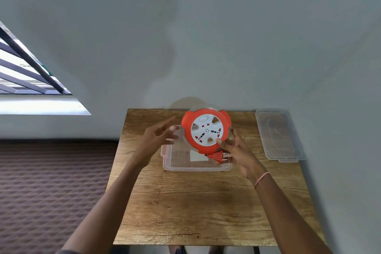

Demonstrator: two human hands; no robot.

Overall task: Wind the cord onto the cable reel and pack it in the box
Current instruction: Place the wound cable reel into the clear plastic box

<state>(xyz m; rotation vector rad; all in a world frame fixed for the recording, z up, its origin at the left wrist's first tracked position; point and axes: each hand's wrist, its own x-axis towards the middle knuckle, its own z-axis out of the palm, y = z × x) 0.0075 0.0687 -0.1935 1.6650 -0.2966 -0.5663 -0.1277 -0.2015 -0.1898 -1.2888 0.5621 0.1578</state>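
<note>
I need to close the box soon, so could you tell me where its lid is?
The lid lies flat at the table's far right corner by the wall, to the right of the open box, untouched by either hand.

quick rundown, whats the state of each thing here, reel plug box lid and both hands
cable reel: upright, held above the box, no loose cord showing
plug: at the reel's lower edge, by the right hand
box: open, nothing inside but a white label
lid: off, flat on the table
left hand: open, off the reel
right hand: gripping the reel
</note>
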